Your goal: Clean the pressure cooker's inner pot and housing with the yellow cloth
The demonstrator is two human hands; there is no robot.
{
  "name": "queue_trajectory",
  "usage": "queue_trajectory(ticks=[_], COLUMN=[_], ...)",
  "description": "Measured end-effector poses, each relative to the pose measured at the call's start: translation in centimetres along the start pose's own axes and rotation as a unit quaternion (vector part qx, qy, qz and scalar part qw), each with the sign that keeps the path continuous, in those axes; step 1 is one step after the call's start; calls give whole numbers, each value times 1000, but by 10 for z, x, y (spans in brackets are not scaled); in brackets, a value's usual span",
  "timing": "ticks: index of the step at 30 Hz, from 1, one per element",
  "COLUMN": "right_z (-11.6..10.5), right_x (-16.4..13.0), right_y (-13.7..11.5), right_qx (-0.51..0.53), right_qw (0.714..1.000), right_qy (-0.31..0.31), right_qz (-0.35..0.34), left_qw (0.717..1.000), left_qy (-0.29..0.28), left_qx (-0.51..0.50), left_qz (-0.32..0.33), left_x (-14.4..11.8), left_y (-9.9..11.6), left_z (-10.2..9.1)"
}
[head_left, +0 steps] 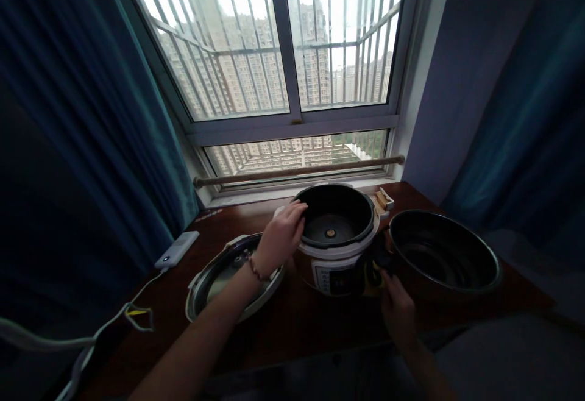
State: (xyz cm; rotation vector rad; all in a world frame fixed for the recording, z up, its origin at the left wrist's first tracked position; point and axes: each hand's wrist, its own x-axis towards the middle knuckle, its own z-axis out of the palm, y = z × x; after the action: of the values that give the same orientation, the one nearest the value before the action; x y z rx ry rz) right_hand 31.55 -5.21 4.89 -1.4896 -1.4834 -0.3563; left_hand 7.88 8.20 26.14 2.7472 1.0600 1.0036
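An open electric pressure cooker [315,270] stands upright on the table, its dark inside showing a small round metal piece at the centre of the bottom. My left hand [284,230] is closed over the left side of its rim, fingers bent at the edge. In front of the cooker's right side, my right hand [397,303] is closed on a black-and-yellow object [375,276], whose kind is hard to make out in the shadow. The cooker's lid [214,294] lies with its underside up beneath my left forearm. To the right sits a wide dark pot [445,255].
A white power bank-like box [177,250] with a white cable [109,326] lies at the table's left. The brown wooden table [283,343] stands against a barred window [292,78]. Blue curtains [114,114] hang on both sides. A rail [297,172] crosses the window bottom.
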Motion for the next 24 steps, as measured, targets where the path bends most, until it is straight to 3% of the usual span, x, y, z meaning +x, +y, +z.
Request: queue_trajectory(ticks=[2,4,6,8,11,13,16,20,22,24], right_z=[1,0,-1,-2,-2,-4,-23,-80,-113,-140], right_x=[-15,-25,-30,-30,-27,-23,-13,15,32,49], right_y=[13,27,38,45,49,48,41,32,43,69], right_qx=[-11,-31,-47,-55,-57,-58,-23,137,196,197], right_qw=[998,993,988,982,963,952,941,914,897,903], right_qy=[-30,-55,-84,-136,-238,-283,-313,-321,-292,-190], right_qz=[51,96,119,123,110,105,128,205,269,333], left_qw=[999,992,977,955,925,913,903,894,884,863], left_qy=[-23,-60,-94,-115,-126,-165,-224,-256,-234,-185], left_qx=[-45,-110,-182,-234,-259,-273,-278,-282,-315,-380], left_qz=[-6,-11,-53,-141,-247,-256,-238,-237,-254,-278], left_x=[-32,-69,-105,-133,-158,-163,-159,-149,-142,-131], left_y=[29,51,65,74,82,87,94,105,114,124], left_z=[-9,-5,15,44,88,107,119,125,130,138])
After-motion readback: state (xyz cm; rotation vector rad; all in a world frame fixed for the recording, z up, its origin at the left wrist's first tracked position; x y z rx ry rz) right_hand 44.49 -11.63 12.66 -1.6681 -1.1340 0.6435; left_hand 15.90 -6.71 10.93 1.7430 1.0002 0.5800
